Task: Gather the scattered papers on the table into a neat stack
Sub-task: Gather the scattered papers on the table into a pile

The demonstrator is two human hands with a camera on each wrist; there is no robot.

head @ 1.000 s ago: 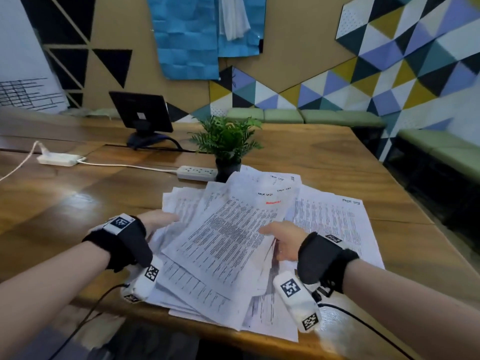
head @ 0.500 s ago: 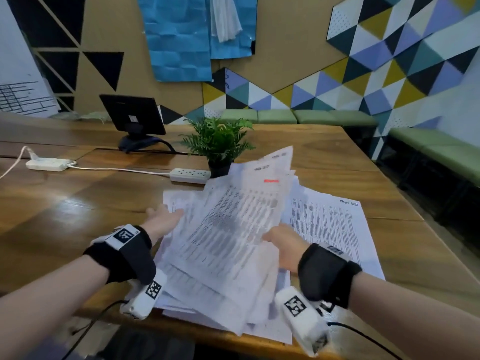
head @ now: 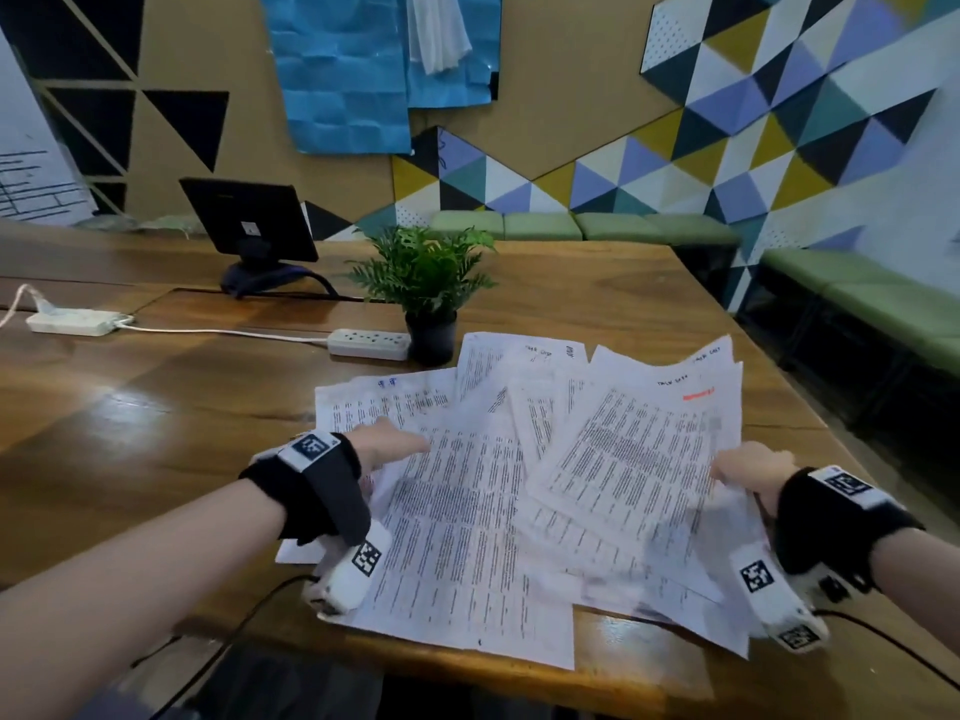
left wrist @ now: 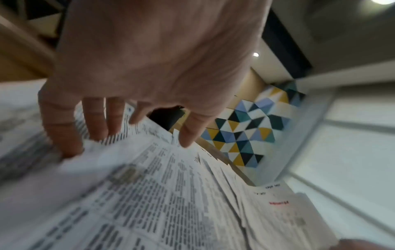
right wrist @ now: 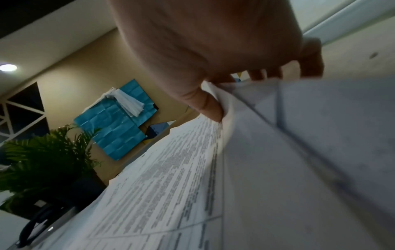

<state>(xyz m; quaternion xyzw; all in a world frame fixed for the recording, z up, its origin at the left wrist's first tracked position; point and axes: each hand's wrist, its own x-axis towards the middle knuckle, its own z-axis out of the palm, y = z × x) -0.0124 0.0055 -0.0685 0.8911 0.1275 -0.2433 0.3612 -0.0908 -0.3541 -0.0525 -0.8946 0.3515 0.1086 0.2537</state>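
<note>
Papers (head: 467, 511) fanned in loose overlapping pile at table (head: 156, 433) near edge, some overhanging. Right hand (head: 748, 467) pinches pile's right side, thumb on top. Left hand (head: 387, 441) rests on left side, fingers straight, spread. Plant (head: 423, 272) behind pile.

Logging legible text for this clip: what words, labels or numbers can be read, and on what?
None can be read with certainty.
White printed papers: rows of black print, too small and blurred.
Handwritten headings at the sheets' top edges: illegible.
Red stamp on the top right sheet: blurred.
Black-and-white square markers on the wrist bands: patterns, no words.
</note>
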